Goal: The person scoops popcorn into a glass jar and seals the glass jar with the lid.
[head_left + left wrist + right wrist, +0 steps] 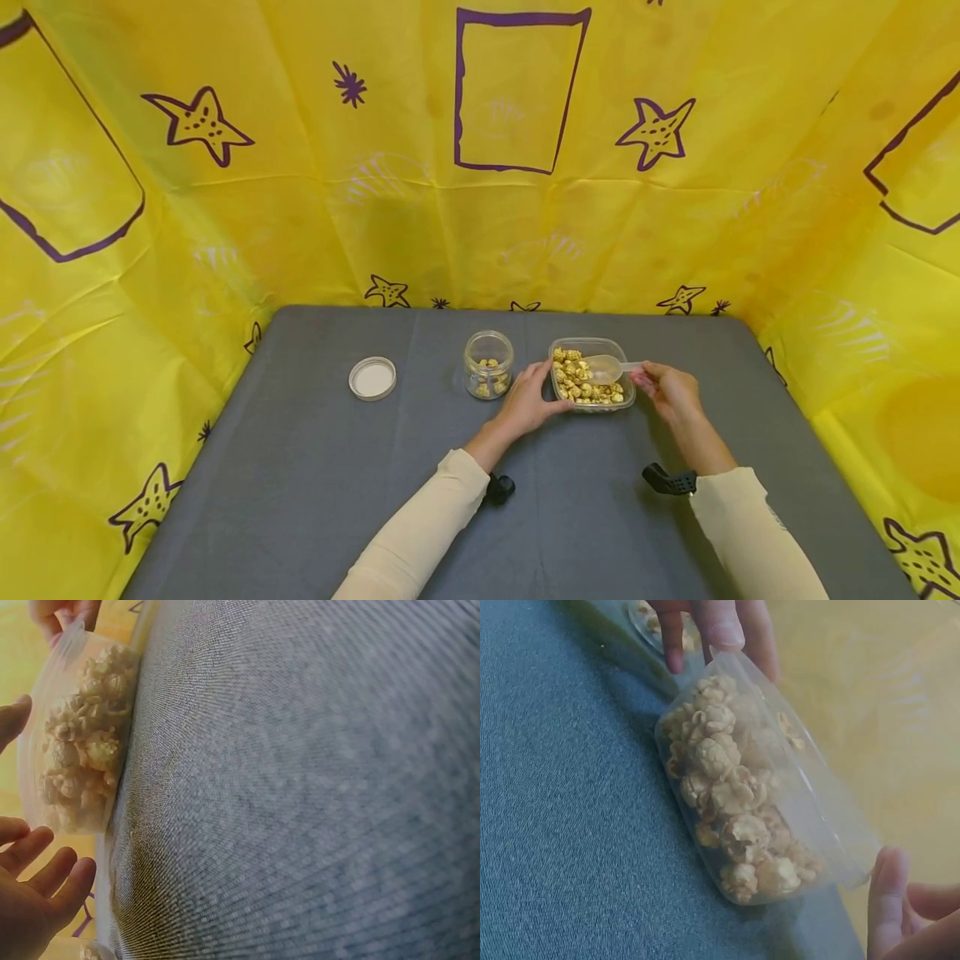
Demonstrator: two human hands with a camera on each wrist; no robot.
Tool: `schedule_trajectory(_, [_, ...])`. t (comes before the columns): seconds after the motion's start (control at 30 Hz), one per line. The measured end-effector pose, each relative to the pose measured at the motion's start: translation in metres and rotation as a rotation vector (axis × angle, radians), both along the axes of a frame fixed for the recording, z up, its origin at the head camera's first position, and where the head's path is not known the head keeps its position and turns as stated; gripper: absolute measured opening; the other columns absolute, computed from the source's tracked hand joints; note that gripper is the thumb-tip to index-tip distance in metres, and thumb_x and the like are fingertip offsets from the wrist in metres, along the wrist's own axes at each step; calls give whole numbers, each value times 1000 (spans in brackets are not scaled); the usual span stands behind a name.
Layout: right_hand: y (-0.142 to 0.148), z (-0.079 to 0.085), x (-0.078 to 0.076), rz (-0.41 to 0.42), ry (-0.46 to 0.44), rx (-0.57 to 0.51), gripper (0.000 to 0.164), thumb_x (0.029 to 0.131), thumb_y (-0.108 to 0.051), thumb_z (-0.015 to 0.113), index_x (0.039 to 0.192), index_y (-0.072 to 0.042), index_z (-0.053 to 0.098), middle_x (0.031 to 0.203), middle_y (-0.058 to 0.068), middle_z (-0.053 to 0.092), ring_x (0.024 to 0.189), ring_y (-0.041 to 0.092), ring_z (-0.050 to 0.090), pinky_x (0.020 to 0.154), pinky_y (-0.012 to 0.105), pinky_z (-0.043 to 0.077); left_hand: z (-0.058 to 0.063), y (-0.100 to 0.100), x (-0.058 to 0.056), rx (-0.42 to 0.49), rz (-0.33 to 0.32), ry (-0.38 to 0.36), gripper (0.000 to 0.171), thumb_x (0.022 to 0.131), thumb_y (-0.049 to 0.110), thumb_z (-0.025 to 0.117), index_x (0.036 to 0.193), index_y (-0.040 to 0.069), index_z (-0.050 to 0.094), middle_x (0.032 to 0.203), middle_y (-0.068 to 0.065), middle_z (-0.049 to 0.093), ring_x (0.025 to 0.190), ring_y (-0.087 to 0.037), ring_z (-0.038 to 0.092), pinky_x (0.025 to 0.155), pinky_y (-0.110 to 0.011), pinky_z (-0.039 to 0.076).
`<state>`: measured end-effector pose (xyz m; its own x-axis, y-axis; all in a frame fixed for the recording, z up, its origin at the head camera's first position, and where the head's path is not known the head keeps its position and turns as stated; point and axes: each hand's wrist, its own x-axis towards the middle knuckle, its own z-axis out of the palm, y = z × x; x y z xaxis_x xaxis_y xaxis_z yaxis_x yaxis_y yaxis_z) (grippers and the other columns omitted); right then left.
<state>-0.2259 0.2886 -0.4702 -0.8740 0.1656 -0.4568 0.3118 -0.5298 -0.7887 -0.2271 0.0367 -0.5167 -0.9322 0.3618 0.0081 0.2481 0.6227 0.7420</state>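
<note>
A clear plastic container holds caramel-coloured popcorn. My left hand grips its left end, thumb at the near side and fingers at the far side; in the left wrist view the fingers look loosely spread. My right hand pinches the handle of a translucent plastic spoon, whose bowl lies over the popcorn inside the container. In the right wrist view, part of the right hand shows beside the rim. Left of the container stands an open clear jar with some popcorn at its bottom.
A round white-faced lid lies on the grey tabletop, left of the jar. Yellow patterned cloth hangs around the back and sides of the table. Dark wrist straps are on both forearms.
</note>
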Motion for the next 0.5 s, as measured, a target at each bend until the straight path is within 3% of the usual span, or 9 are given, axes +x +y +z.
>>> schedule_trajectory(0.27, [-7, 1, 1, 110, 79, 134, 36, 99, 3, 45, 73, -9, 68, 67, 4, 71, 60, 10, 70, 62, 21, 58, 0, -1, -1, -6, 2, 3, 87, 84, 49, 72, 153, 14, 32, 151, -10, 42, 138, -29, 41, 110, -47, 39])
schedule_trajectory(0.5, [-6, 8, 2, 18, 14, 54, 36, 96, 5, 49, 68, -4, 69, 62, 6, 69, 56, 12, 68, 59, 21, 57, 2, -1, 0, 1, 0, 12, 87, 84, 46, 74, 152, 12, 34, 150, -10, 43, 136, -29, 43, 109, -46, 40])
